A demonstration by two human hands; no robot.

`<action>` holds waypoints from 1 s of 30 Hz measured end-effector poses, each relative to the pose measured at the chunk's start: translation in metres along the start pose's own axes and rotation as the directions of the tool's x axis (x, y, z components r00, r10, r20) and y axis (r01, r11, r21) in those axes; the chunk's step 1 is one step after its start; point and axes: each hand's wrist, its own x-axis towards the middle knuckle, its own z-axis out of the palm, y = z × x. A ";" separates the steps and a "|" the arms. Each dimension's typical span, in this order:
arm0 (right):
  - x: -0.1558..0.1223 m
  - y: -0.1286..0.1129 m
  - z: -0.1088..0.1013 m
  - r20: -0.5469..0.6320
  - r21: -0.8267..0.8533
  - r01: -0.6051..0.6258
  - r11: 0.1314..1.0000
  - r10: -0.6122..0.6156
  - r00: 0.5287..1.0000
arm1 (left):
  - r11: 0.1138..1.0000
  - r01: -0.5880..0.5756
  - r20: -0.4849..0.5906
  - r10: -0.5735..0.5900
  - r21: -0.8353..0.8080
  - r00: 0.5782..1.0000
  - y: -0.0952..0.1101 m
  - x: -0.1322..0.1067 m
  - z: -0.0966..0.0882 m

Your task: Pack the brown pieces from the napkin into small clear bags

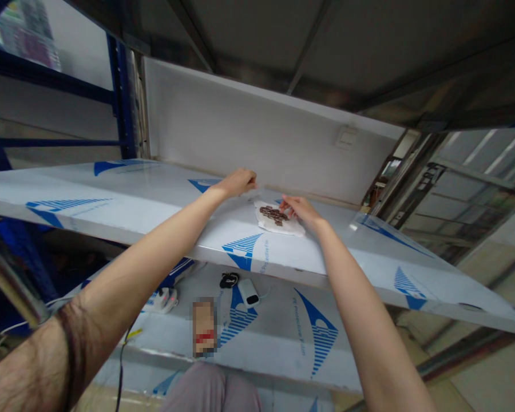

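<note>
A white sheet (278,226) lies on a metal shelf (111,200) covered in white film with blue print. Several small dark brown pieces (273,214) sit on the sheet. My right hand (298,207) reaches over the sheet's far right edge, its fingers curled down and pinched at the pieces. My left hand (238,182) rests on the shelf just left of and behind the sheet, fingers bent and closed together; whether it holds anything is hidden.
A white wall panel (249,131) backs the shelf. On the lower shelf (283,337) lie a small white device (249,291), a black item (229,280) and a white power strip (163,300). Blue rack posts (120,97) stand at left.
</note>
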 end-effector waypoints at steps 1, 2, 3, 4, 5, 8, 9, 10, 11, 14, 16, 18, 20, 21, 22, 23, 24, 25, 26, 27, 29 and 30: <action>-0.001 -0.003 0.004 0.020 0.052 0.011 0.999 -0.012 1.000 | 0.998 -0.052 -0.031 0.051 -0.039 0.998 0.005 0.002 0.004; -0.002 -0.006 0.007 0.023 0.091 0.017 0.996 -0.020 1.000 | 0.993 -0.098 -0.050 0.094 -0.073 0.994 0.010 0.003 0.008; -0.003 -0.008 0.009 0.020 0.122 0.022 0.992 -0.024 1.000 | 0.985 -0.137 -0.059 0.131 -0.105 0.990 0.016 0.003 0.011; -0.003 -0.009 0.010 0.015 0.147 0.024 0.989 -0.027 1.000 | 0.976 -0.170 -0.058 0.163 -0.139 0.985 0.022 0.003 0.014; -0.003 -0.010 0.010 0.011 0.166 0.026 0.986 -0.029 1.000 | 0.964 -0.197 -0.050 0.191 -0.176 0.980 0.028 0.003 0.017; -0.001 -0.009 0.008 0.002 0.182 0.017 0.983 -0.018 1.000 | 0.928 -0.239 -0.018 0.244 -0.285 0.970 0.041 0.002 0.024; -0.001 -0.008 0.007 0.005 0.179 0.008 0.984 -0.009 1.000 | 0.921 -0.238 -0.010 0.247 -0.310 0.969 0.044 0.002 0.027; 0.000 -0.007 0.007 0.008 0.180 -0.001 0.984 -0.001 1.000 | 0.917 -0.227 -0.007 0.238 -0.328 0.971 0.045 0.002 0.029; 0.001 -0.006 0.006 0.016 0.188 -0.009 0.982 0.006 1.000 | 0.914 -0.213 -0.010 0.223 -0.345 0.975 0.046 0.002 0.031; 0.001 -0.004 0.005 0.027 0.243 -0.013 0.970 0.007 1.000 | 0.886 -0.188 -0.030 0.194 -0.423 0.981 0.045 0.002 0.034; 0.000 -0.003 0.005 0.036 0.266 -0.016 0.964 0.006 0.999 | 0.841 -0.189 -0.015 0.211 -0.507 0.977 0.044 0.001 0.034; -0.002 -0.004 0.004 0.061 0.257 -0.022 0.966 0.007 0.998 | 0.787 -0.183 0.017 0.238 -0.589 0.971 0.044 -0.001 0.033; -0.003 -0.005 0.003 0.081 0.241 -0.019 0.970 0.000 0.997 | 0.733 -0.177 0.044 0.272 -0.657 0.961 0.044 -0.004 0.032; -0.004 -0.006 0.003 0.083 0.233 -0.012 0.972 -0.007 0.997 | 0.708 -0.181 0.048 0.290 -0.683 0.956 0.044 -0.005 0.032; -0.004 -0.007 0.003 0.080 0.223 -0.006 0.975 -0.012 0.997 | 0.689 -0.188 0.048 0.308 -0.700 0.950 0.044 -0.006 0.032; -0.005 -0.007 0.002 0.072 0.211 -0.001 0.977 -0.014 0.997 | 0.680 -0.196 0.048 0.323 -0.706 0.945 0.043 -0.007 0.031; -0.005 -0.007 0.002 0.065 0.198 0.003 0.980 -0.016 0.998 | 0.685 -0.207 0.047 0.333 -0.698 0.942 0.043 -0.006 0.031; -0.004 -0.007 0.002 0.054 0.183 0.003 0.983 -0.014 0.998 | 0.706 -0.217 0.049 0.335 -0.674 0.941 0.043 -0.006 0.030; -0.004 -0.006 0.001 0.039 0.164 -0.002 0.986 -0.004 0.999 | 0.740 -0.222 0.048 0.325 -0.634 0.945 0.042 -0.005 0.029; -0.003 -0.005 0.001 0.020 0.143 -0.011 0.990 0.008 1.000 | 0.782 -0.226 0.041 0.305 -0.580 0.951 0.042 -0.004 0.028; -0.001 -0.002 0.000 -0.020 0.086 -0.032 0.996 0.034 0.999 | 0.870 -0.220 -0.002 0.245 -0.441 0.970 0.042 -0.003 0.025; -0.001 0.000 0.000 -0.039 0.049 -0.038 0.998 0.040 0.998 | 0.907 -0.206 -0.026 0.211 -0.367 0.977 0.043 -0.003 0.023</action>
